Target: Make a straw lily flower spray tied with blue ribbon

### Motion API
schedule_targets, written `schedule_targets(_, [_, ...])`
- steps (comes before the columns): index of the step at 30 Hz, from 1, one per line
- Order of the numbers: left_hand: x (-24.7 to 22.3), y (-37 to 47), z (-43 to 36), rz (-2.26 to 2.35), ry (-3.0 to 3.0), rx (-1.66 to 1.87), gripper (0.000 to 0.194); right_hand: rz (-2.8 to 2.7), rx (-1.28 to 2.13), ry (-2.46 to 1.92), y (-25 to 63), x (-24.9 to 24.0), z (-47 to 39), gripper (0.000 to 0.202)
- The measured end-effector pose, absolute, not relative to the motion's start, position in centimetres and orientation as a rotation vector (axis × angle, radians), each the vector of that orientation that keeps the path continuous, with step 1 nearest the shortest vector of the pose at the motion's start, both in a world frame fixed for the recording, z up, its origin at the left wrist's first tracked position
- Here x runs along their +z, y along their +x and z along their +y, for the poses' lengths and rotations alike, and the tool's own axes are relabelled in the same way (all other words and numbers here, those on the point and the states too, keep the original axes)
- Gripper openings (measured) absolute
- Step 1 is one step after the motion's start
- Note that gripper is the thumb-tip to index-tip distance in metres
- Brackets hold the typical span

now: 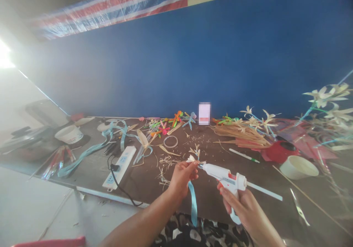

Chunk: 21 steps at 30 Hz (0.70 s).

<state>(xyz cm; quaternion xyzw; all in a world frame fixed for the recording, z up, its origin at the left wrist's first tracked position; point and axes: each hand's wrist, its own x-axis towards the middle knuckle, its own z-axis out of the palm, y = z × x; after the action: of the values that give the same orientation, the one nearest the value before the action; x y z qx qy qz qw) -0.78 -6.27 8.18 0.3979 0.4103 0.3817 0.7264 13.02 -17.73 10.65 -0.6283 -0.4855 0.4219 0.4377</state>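
My right hand (242, 206) is wrapped round the handle of a white glue gun (220, 173), with a glue stick (264, 190) poking out of its back end. The gun's nozzle points left and reaches the fingertips of my left hand (183, 177). Those fingers pinch a small pale straw flower (195, 153), whose petals show above them. A light blue ribbon (193, 203) hangs below my left hand. Whether the nozzle touches the flower cannot be made out.
A white power strip (120, 168) with a black plug lies to the left. Straw scraps, a ring (170, 141) and colourful pipe-cleaner figures lie behind my hands. On the right are a white bowl (299, 167), a pen (244, 155), scissors or a cutter (300, 207) and straw flowers (322, 96).
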Motion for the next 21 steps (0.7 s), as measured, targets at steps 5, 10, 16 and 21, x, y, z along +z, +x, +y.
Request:
schedule_targets(5, [8.15,-0.80,-6.16,0.890,0.879,0.849,0.029,-1.143,1.076,-1.596,13.45,10.68,-17.81,0.046])
schedule_targets(10, [8.43,-0.62,-6.12,0.909,0.859,0.827,0.031,-1.145,1.015,-1.583,13.39,10.55,-17.74,0.046])
schedule_targets(16, [8.76,-0.55,-6.17,0.914,0.846,0.826,0.030,-1.189,0.956,-1.604,13.22,10.27,-17.70,0.040])
schedule_targets(21, [8.82,-0.51,-6.19,0.927,0.821,0.833,0.030,-1.220,1.005,-1.596,13.20,9.85,-17.57,0.039])
